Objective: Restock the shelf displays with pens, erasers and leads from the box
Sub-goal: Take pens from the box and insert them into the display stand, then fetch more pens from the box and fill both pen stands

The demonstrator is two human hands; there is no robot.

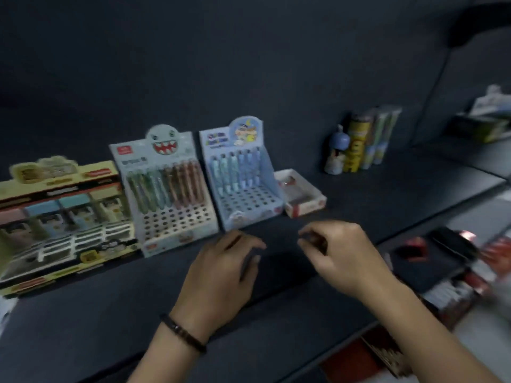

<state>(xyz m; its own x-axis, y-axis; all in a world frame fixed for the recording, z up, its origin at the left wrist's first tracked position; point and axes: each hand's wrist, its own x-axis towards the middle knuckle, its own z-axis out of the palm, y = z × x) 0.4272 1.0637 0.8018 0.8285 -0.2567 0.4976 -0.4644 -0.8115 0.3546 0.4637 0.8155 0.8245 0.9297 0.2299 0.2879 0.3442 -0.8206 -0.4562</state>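
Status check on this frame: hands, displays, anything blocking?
Over shelf, left hand and right hand hover, fingers curled; blur hides any hold. On blue pen display, front rows unfilled. Nothing between hands and displays.

A dark matte shelf [83,327] stands against an equally dark grey back wall [221,64]. An upright panel [470,87] stands at its right end. Dim light. A pale surface [478,330] shows below the shelf's front edge.

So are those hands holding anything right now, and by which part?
Hard to tell: the right hand pinches its fingertips together, maybe on something small and dark, but blur hides it. The left hand looks empty.
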